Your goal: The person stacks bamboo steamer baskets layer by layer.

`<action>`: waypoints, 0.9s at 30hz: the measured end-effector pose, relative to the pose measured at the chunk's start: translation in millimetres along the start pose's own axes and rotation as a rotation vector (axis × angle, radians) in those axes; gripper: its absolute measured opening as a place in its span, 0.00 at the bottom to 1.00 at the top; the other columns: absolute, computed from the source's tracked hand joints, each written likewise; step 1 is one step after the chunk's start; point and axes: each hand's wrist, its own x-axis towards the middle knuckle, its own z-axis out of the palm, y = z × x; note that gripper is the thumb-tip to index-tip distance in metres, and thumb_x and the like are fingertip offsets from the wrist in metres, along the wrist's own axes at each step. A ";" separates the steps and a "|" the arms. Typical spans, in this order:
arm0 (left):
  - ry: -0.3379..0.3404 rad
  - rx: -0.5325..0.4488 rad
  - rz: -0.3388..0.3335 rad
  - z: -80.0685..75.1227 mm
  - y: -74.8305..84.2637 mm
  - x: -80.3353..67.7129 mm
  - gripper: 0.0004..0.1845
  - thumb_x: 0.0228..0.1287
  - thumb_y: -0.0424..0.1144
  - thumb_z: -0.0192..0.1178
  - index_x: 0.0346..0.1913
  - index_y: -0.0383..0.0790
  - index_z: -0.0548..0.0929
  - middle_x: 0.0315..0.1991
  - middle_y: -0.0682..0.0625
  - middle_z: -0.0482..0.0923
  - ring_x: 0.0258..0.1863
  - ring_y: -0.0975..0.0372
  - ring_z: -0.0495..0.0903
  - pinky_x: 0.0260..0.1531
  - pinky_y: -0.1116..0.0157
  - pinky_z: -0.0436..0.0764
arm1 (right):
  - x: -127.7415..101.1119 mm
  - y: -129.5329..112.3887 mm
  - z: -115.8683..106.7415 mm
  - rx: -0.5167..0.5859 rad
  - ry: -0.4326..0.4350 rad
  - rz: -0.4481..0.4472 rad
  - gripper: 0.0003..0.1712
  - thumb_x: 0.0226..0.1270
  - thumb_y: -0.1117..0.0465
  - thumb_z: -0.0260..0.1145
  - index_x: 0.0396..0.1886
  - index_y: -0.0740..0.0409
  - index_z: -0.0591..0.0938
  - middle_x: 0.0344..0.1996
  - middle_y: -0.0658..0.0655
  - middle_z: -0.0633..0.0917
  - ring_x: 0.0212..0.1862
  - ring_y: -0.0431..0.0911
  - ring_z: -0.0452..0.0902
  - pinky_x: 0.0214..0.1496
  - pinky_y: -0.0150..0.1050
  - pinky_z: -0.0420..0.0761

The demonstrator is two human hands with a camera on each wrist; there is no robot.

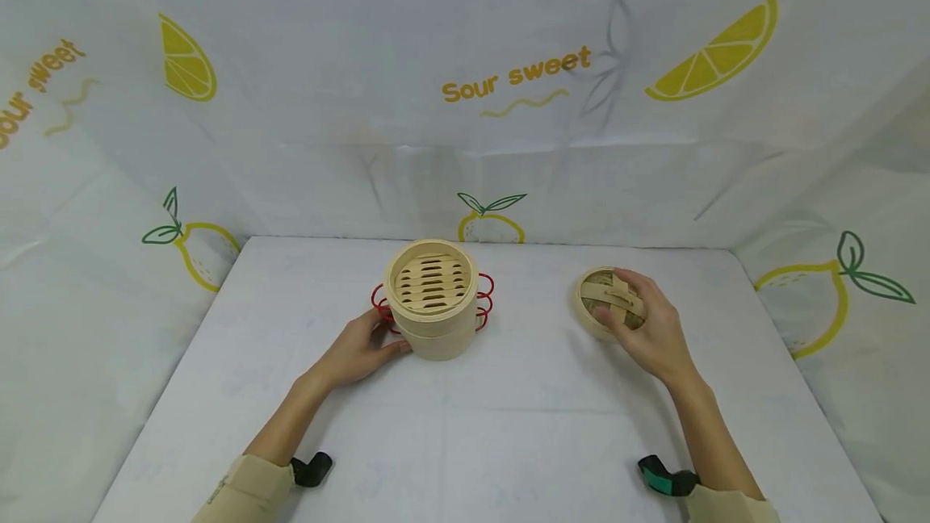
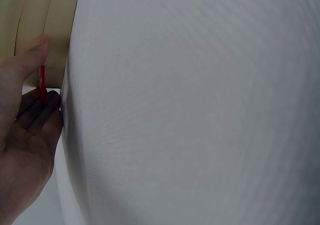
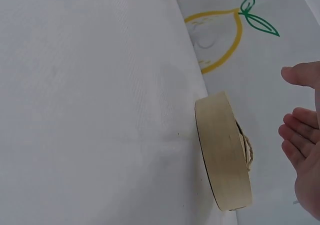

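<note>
A two-tier bamboo steamer (image 1: 433, 299) stands uncovered at the middle of the table on a red wire trivet (image 1: 485, 297). My left hand (image 1: 366, 348) rests on the table at its left side. In the left wrist view the thumb (image 2: 33, 54) presses the steamer wall (image 2: 55, 30) and the fingers (image 2: 44, 112) lie by the red wire (image 2: 42, 82). The round bamboo lid (image 1: 606, 303) lies flat on the table to the right. My right hand (image 1: 645, 328) is spread over it; the right wrist view shows the fingers (image 3: 296, 131) straight and apart from the lid (image 3: 224, 155).
A white cloth covers the table (image 1: 508, 426). Lemon-print sheeting (image 1: 508, 79) walls in the back and both sides. A black clip (image 1: 314, 468) and a green clip (image 1: 664, 477) sit at my wrists near the front edge.
</note>
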 end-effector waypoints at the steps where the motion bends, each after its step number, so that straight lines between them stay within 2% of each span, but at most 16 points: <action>1: 0.000 0.000 -0.001 0.0 0.0 0.0 0.30 0.68 0.40 0.77 0.68 0.36 0.79 0.58 0.46 0.85 0.68 0.52 0.83 0.76 0.47 0.80 | -0.1 1.9 -0.7 -0.002 0.004 -0.002 0.40 0.60 0.70 0.80 0.72 0.70 0.76 0.68 0.73 0.81 0.68 0.67 0.77 0.70 0.14 0.61; 4: 0.001 0.002 0.002 0.3 -0.4 0.4 0.29 0.68 0.40 0.77 0.68 0.36 0.79 0.58 0.46 0.85 0.67 0.52 0.83 0.76 0.47 0.80 | 0.1 5.4 -3.3 0.000 0.019 -0.013 0.38 0.61 0.72 0.79 0.71 0.71 0.77 0.66 0.74 0.82 0.67 0.67 0.76 0.71 0.10 0.59; 12: 0.005 -0.002 0.019 -2.2 0.2 1.3 0.28 0.67 0.39 0.78 0.65 0.36 0.80 0.54 0.47 0.85 0.61 0.57 0.83 0.75 0.47 0.82 | -0.3 14.0 -5.0 -0.003 0.038 -0.028 0.31 0.66 0.73 0.76 0.67 0.73 0.79 0.64 0.74 0.84 0.66 0.71 0.75 0.74 0.10 0.60; 17: 0.001 -0.003 0.017 -2.1 -0.6 1.4 0.28 0.67 0.39 0.78 0.66 0.37 0.80 0.56 0.47 0.85 0.62 0.58 0.83 0.76 0.49 0.81 | -0.2 19.0 -5.7 0.013 0.038 -0.036 0.27 0.65 0.77 0.75 0.63 0.75 0.81 0.60 0.75 0.86 0.64 0.70 0.76 0.73 0.09 0.62; 19: 0.000 -0.004 0.018 -1.6 -0.9 1.1 0.29 0.67 0.39 0.78 0.67 0.36 0.79 0.57 0.47 0.86 0.63 0.57 0.83 0.76 0.48 0.81 | -0.5 21.2 -5.9 0.013 0.033 -0.042 0.26 0.64 0.78 0.74 0.62 0.76 0.81 0.58 0.75 0.86 0.64 0.67 0.78 0.72 0.08 0.62; 24: -0.002 -0.005 0.008 -0.4 -0.4 -0.4 0.29 0.67 0.40 0.77 0.67 0.37 0.79 0.58 0.46 0.86 0.65 0.55 0.83 0.76 0.48 0.81 | -0.7 26.4 -5.9 -0.011 0.040 -0.045 0.24 0.64 0.79 0.75 0.59 0.75 0.82 0.56 0.74 0.88 0.62 0.45 0.80 0.70 0.08 0.64; 25: -0.002 -0.006 0.005 -0.3 -0.2 -0.7 0.30 0.68 0.40 0.77 0.68 0.37 0.79 0.58 0.46 0.85 0.66 0.54 0.83 0.76 0.48 0.81 | -0.6 27.2 -5.9 -0.016 0.043 -0.045 0.24 0.64 0.79 0.75 0.59 0.75 0.83 0.56 0.74 0.88 0.62 0.42 0.80 0.69 0.08 0.65; 27: -0.001 -0.007 0.000 0.2 -0.3 -1.2 0.29 0.68 0.40 0.77 0.68 0.37 0.79 0.58 0.47 0.85 0.66 0.54 0.83 0.76 0.48 0.81 | -0.5 28.5 -6.0 -0.022 0.047 -0.047 0.24 0.63 0.79 0.75 0.59 0.75 0.83 0.55 0.74 0.88 0.59 0.43 0.80 0.68 0.08 0.66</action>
